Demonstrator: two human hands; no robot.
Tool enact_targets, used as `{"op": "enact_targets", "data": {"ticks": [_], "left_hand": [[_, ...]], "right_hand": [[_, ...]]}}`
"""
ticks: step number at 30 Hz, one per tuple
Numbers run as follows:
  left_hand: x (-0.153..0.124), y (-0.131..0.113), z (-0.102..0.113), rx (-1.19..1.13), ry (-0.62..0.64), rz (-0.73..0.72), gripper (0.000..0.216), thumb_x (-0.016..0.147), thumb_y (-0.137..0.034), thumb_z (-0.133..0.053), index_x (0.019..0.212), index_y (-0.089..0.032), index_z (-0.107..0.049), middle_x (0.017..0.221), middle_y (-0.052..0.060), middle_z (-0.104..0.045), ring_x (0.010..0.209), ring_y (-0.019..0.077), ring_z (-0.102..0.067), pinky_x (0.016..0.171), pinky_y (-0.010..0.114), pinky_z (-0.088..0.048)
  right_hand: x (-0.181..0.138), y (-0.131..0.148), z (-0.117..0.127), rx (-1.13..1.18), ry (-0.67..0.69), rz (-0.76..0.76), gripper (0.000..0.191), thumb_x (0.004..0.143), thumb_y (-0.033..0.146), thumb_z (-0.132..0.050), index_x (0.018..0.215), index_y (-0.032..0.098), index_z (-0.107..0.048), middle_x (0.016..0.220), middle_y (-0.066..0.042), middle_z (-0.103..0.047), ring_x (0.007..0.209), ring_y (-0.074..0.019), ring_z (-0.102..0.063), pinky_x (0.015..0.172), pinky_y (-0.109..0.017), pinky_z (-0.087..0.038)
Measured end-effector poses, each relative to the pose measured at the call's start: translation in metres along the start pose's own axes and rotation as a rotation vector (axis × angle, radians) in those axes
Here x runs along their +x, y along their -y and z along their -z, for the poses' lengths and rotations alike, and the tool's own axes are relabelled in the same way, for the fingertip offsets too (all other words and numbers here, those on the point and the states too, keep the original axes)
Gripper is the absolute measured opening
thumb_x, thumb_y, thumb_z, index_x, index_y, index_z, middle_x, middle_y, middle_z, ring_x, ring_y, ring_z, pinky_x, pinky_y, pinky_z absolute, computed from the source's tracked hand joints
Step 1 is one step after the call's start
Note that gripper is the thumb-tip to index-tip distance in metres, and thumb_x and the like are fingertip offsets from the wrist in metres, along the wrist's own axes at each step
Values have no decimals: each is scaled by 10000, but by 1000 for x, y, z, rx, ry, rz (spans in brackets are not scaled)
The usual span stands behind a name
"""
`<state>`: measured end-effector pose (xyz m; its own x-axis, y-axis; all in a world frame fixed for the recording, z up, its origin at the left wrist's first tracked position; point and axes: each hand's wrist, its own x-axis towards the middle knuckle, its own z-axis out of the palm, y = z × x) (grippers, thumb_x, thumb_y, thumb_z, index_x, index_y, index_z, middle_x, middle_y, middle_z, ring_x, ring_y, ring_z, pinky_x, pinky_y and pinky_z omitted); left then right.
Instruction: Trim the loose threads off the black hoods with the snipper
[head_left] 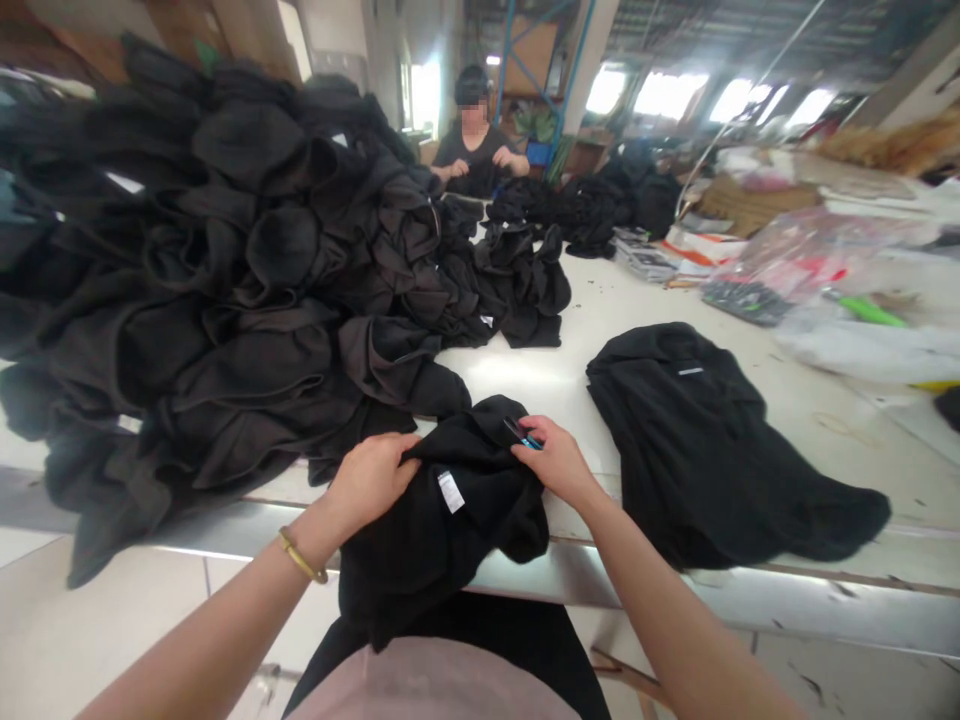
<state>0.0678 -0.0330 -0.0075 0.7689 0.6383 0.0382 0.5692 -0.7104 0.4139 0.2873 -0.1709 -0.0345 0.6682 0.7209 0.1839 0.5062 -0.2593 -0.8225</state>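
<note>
A black garment [480, 530] with a white label [451, 492] lies bunched at the table's front edge and hangs down over my lap. My left hand [375, 478] is closed on its left side, pinching the cloth between thumb and fingers. At the garment's upper right, my right hand [553, 455] is closed around small thread snips [531, 441] with a blue part showing. The fingers of that hand also touch the cloth. Most of the snips is hidden by the fingers and the fabric.
A large heap of black garments [247, 250] covers the left of the white table [525, 385]. Stacked black garments [690, 450] lie to the right. Plastic bags [810, 260] and papers sit at the back right. Across the table, a co-worker [480, 150] handles dark cloth.
</note>
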Motion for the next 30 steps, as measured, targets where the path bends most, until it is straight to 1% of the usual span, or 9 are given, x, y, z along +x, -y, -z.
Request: {"op": "enact_targets", "data": {"ticks": [3,5,7,10,11,15,22,26,30], "left_hand": [[-12,-14,24,68,-391,-38,275,816,-239,-464,1042,-260,-620,945,24,-623,867,182,-590,750,264,-447],[-27,-25,35,137,-501,-95,321,817,-235,-469,1111,-289,-588,957,21,-607,863,179,-580,719,259,-442],[-44,-33,33,170,-341,-199,379,799,-220,-496,1164,-308,-551,933,19,-611,823,181,-582,682,262,-438],[-64,-38,11,60,106,-349,365,769,-255,-556,1130,-314,-572,918,6,-633,758,173,-597,644,256,-439],[-66,-38,4,-5,176,-351,320,781,-277,-552,1097,-310,-591,918,0,-640,756,163,-602,647,248,-441],[-52,-42,-8,-126,13,-220,249,856,-301,-455,1052,-261,-604,933,9,-648,865,156,-590,767,261,-437],[-31,-48,-30,-102,77,-256,511,724,-313,-631,1207,-241,-482,1123,46,-597,1036,231,-527,894,374,-398],[-37,-44,-36,-190,4,-143,326,772,-237,-557,1099,-234,-560,1031,37,-636,963,215,-563,881,382,-393],[-42,-51,-30,-568,23,-5,274,787,-201,-520,1052,-247,-572,947,8,-647,876,168,-588,812,304,-434]], "right_hand": [[0,-3,7,83,-226,4,310,680,360,-600,915,159,-593,808,-43,-640,682,-163,-598,636,-300,-481],[-6,-10,21,145,-443,-22,353,714,377,-572,982,148,-562,837,-52,-626,654,-155,-588,589,-284,-472],[-16,-20,35,87,-496,-69,349,686,355,-596,962,143,-575,808,-52,-629,640,-164,-584,591,-295,-468],[-39,-32,46,-143,-379,-121,340,654,335,-605,933,141,-607,861,-83,-645,759,-219,-599,724,-367,-464],[-48,-32,46,-184,-374,-125,355,661,346,-604,952,143,-607,901,-95,-645,794,-230,-600,757,-382,-458],[-86,-12,35,-104,-374,-84,347,734,388,-589,1003,168,-582,937,-89,-652,818,-211,-620,777,-349,-475],[-124,17,12,23,44,4,289,796,337,-553,1037,178,-546,833,-39,-660,689,-151,-629,635,-241,-513],[-132,15,4,-149,42,181,261,852,302,-468,1053,153,-542,866,-68,-664,729,-167,-635,653,-261,-515],[-135,18,-8,-281,26,380,279,879,288,-438,1091,123,-515,928,-113,-669,782,-195,-652,664,-288,-526]]}}
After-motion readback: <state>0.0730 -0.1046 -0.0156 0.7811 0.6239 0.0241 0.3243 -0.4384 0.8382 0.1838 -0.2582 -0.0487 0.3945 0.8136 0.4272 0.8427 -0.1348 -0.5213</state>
